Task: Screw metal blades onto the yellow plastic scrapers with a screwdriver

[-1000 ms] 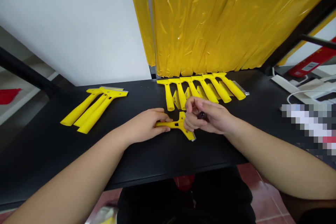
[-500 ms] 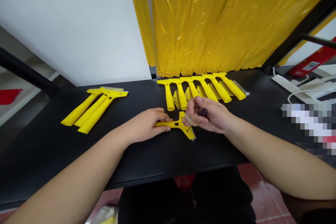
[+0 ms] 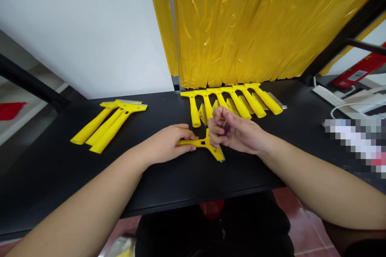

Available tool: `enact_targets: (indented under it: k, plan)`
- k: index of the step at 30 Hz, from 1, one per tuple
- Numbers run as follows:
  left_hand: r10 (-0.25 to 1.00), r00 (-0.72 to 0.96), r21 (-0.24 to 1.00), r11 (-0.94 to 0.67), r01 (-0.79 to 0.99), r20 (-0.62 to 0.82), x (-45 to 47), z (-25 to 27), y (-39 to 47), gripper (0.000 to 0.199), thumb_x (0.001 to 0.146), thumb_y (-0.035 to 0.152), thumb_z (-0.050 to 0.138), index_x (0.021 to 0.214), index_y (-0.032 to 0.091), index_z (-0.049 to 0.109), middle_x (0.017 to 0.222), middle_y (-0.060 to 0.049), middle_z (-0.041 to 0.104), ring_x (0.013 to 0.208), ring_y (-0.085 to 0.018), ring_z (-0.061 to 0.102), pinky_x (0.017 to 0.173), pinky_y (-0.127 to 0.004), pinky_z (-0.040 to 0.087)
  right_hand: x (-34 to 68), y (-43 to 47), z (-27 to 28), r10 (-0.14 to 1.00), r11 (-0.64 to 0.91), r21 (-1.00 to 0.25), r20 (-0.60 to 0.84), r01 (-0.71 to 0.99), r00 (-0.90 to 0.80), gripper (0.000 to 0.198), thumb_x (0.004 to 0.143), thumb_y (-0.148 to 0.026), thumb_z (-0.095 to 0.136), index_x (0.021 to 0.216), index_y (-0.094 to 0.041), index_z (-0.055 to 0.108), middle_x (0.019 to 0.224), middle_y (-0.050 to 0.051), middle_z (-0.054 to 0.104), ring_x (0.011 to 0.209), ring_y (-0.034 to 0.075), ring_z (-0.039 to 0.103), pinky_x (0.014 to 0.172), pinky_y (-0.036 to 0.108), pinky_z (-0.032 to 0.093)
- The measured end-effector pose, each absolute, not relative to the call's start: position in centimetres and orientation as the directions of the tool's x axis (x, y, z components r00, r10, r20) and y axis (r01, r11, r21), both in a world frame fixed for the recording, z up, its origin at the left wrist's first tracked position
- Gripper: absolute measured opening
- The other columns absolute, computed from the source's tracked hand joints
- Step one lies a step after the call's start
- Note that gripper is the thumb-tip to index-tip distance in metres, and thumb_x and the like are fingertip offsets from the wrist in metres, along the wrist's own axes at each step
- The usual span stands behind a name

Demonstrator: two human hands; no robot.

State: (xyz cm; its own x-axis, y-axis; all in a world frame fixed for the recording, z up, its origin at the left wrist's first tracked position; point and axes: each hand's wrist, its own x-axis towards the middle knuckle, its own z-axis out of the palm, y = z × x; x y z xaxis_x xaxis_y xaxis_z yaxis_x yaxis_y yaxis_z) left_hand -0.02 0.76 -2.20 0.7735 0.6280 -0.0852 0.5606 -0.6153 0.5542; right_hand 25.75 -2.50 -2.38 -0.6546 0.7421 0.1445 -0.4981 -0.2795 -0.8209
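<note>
My left hand (image 3: 173, 142) is closed around the handle of a yellow scraper (image 3: 214, 153), holding it flat on the black table with its blade end to the right. Above that blade end, my right hand (image 3: 233, 130) has its fingers curled round a small screwdriver (image 3: 226, 127). Only a bit of its dark handle shows; the fingers hide the rest and part of the scraper head. A screw is visible in the lower half of the head. Whether the screwdriver tip touches the scraper, I cannot tell.
Several yellow scrapers (image 3: 241, 102) lie in a row at the back, handles toward me. More scrapers (image 3: 110, 124) are piled at left. A white power strip (image 3: 331, 100) with a cable and a red package (image 3: 358, 70) sit at right. Yellow plastic sheeting (image 3: 229, 28) hangs behind the table (image 3: 169, 186).
My right hand has shifted slightly left and turned, its fingers now covering more of the screwdriver. The left hand and the scraper it holds have stayed in place.
</note>
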Motion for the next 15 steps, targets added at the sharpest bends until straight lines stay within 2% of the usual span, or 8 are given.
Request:
enact_targets:
  k: [5,7,9,12,15]
  plan:
    - [0.627,0.774,0.554,-0.614,0.562,-0.089,0.03,-2.16,0.78,0.023,0.101,0.038,0.068,0.113,0.023,0.079,0.103,-0.004,0.066,0.089,-0.019,0.066,0.081,-0.030,0.049,25.66,-2.30,-2.63,0.769,-0.142,-0.843,0.236,-0.519,-0.595,0.033,0.100,-0.047,0.071,0.084,-0.019,0.062,0.095,0.002,0.056,0.080,0.014,0.055,0.081,0.034,0.053]
    - [0.632,0.770,0.555,-0.610,0.565,-0.090,0.00,-2.19,0.81,0.023,0.101,0.039,0.068,0.113,0.023,0.079,0.104,-0.004,0.067,0.089,-0.019,0.066,0.081,-0.030,0.049,25.66,-2.15,-2.72,0.760,-0.116,-0.857,0.249,-0.503,-0.601,0.039,0.104,-0.048,0.065,0.079,-0.018,0.066,0.087,0.001,0.055,0.077,0.014,0.055,0.081,0.034,0.052]
    - [0.634,0.768,0.554,-0.611,0.565,-0.084,-0.04,-2.22,0.83,0.022,0.101,0.038,0.068,0.113,0.023,0.079,0.106,-0.004,0.067,0.091,-0.019,0.067,0.081,-0.030,0.049,25.63,-2.18,-2.71,0.740,-0.137,-0.855,0.246,-0.499,-0.625,0.044,0.108,-0.052,0.055,0.082,-0.019,0.068,0.072,-0.002,0.048,0.065,0.012,0.048,0.076,0.033,0.050]
    - [0.633,0.770,0.554,-0.614,0.563,-0.081,-0.07,-2.24,0.84,0.021,0.101,0.038,0.069,0.112,0.023,0.079,0.106,-0.004,0.067,0.092,-0.019,0.067,0.081,-0.030,0.049,25.54,-2.52,-2.53,0.752,-0.197,-0.824,0.221,-0.531,-0.621,0.030,0.106,-0.054,0.058,0.103,-0.025,0.064,0.068,-0.006,0.044,0.060,0.011,0.040,0.073,0.030,0.047]
    - [0.635,0.768,0.558,-0.609,0.564,-0.084,-0.07,-2.26,0.82,0.021,0.101,0.038,0.069,0.112,0.023,0.079,0.106,-0.003,0.067,0.091,-0.018,0.067,0.082,-0.030,0.049,25.53,-2.75,-2.38,0.787,-0.195,-0.811,0.205,-0.551,-0.581,0.021,0.100,-0.040,0.073,0.100,-0.027,0.057,0.084,-0.004,0.051,0.071,0.012,0.048,0.076,0.030,0.047]
